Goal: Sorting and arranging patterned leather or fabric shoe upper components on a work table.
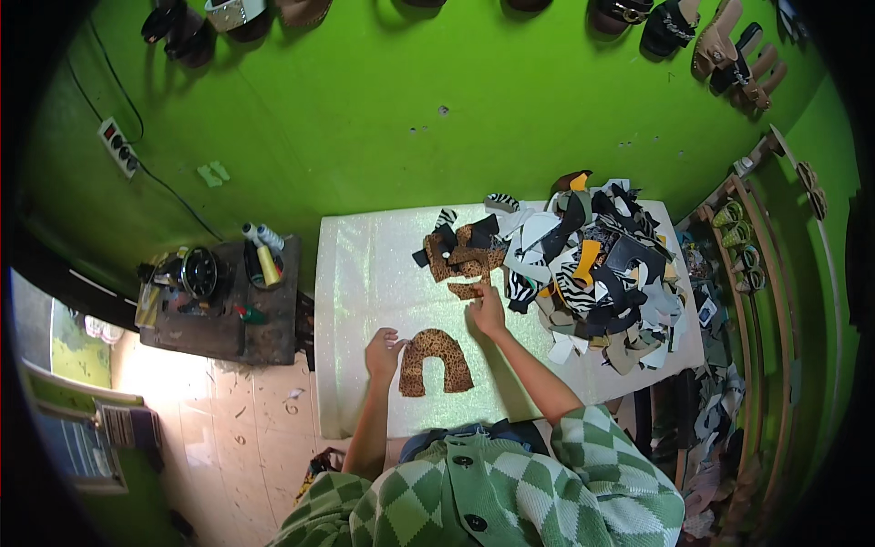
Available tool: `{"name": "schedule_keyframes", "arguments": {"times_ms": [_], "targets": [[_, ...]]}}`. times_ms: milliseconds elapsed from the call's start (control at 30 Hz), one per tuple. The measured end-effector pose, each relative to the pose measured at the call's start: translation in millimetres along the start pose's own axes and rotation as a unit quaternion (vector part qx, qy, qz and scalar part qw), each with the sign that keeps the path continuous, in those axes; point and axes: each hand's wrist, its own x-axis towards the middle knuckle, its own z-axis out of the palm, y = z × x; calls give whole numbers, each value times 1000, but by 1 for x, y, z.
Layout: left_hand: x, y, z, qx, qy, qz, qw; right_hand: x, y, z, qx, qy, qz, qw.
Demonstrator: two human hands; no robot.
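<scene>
A leopard-print arch-shaped piece [421, 351] lies flat on the pale table in front of me, its gap facing my body. At its left edge is my left hand [383, 351], fingers apart and the tips at or very near the material. Farther off, my right hand [488, 312] pinches a small leopard-print scrap [462, 291] by its right end. Just beyond that scrap sits a small heap of leopard-print pieces [469, 255], mixed with black and zebra-print bits.
A large pile of mixed scraps [602, 273] covers the table's right side. At left stands a dark sewing machine table [219, 319] with thread cones [266, 260]. A wooden shoe rack [752, 301] is at right. Sandals [670, 29] line the green wall above.
</scene>
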Motion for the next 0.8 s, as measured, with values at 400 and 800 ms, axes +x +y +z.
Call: {"name": "schedule_keyframes", "arguments": {"times_ms": [400,800], "targets": [[-10,-17,-11,-64,55,-7,996,77,16,16,-95,-23,207,973],[-21,85,14,-77,-130,165,975,-18,34,-85,-6,-325,-171,930]]}}
